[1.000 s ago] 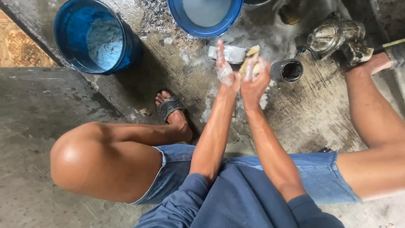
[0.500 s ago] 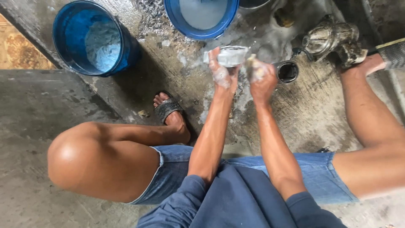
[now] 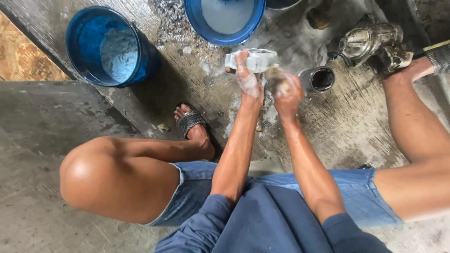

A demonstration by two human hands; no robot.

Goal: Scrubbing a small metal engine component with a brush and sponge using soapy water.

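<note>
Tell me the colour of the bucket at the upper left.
Blue; the bucket shows in the head view.

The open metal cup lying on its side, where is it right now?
In the head view, the open metal cup lies on the wet concrete floor, just right of the soapy right hand and below-left of the grimy metal kettle.

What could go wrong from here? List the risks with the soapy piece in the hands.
1. The left hand is covered in suds and holds the pale metal piece above bare concrete; it might slip and drop.
2. The right hand scrubs close beside the open steel cup; a stray knock could tip it.
3. The floor looks wet and soapy near the sandalled foot, so footing may be slick.
</note>
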